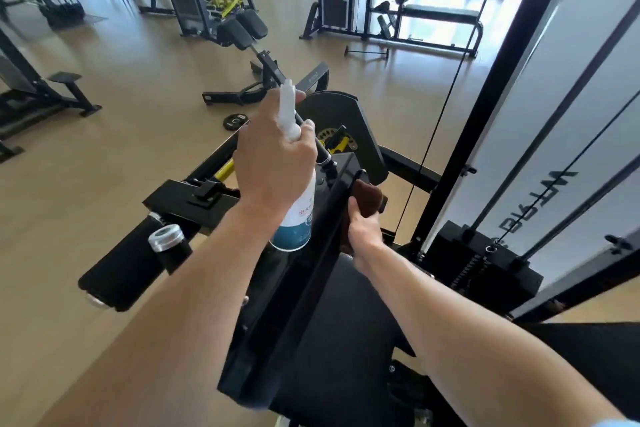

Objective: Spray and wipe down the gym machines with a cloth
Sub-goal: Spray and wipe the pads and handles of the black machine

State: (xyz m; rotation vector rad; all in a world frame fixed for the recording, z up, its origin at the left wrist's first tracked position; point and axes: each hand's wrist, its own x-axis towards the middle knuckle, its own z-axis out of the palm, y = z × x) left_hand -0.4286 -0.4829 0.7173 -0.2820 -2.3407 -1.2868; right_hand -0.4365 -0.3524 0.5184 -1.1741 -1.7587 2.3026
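Note:
My left hand (273, 163) grips a white spray bottle (298, 215) with a blue label, its nozzle pointing away over the machine. My right hand (363, 232) presses a brown cloth (367, 194) against the right side of a black metal bar (304, 270) of the gym machine below me. The cloth is partly hidden behind the bar. A black seat pad (346, 340) lies under my right forearm.
A black roller pad (121, 274) with a chrome end cap sticks out at the left. The white weight-stack tower (554, 114) with cables stands close on the right. A small weight plate (235, 121) lies on the tan floor. Other machines and treadmills stand farther off.

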